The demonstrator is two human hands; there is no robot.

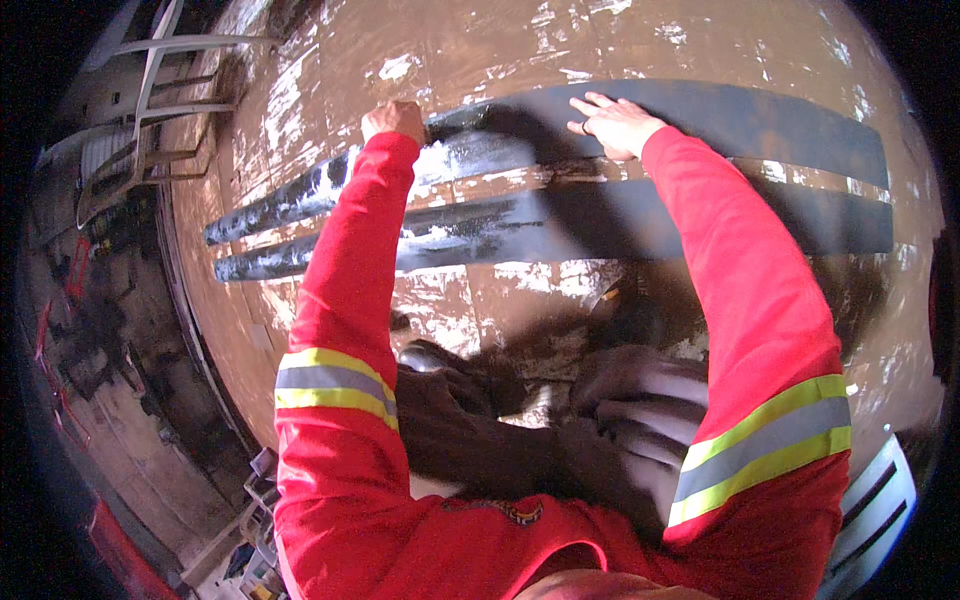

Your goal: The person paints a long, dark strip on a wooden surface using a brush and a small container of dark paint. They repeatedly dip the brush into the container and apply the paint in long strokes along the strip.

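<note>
Two long dark grey strips lie side by side on a brown surface (530, 30) spotted with white. Whitish streaks cover the left half of the far strip (760, 125) and part of the near strip (520, 230). At the far strip's upper edge, left of its middle, my left hand (395, 118) is closed in a fist; whatever it may hold is hidden. My right hand (618, 127) rests on the far strip, right of centre, fingers spread and a ring on one. Shadows of my arms fall across both strips.
My bent legs in dark trousers (640, 400) are close to the near strip. Pale metal frames (200, 42) stand at upper left, beyond the surface's edge (185, 300). A white slatted chair (880, 510) is at lower right, with mixed clutter (258, 575) at lower left.
</note>
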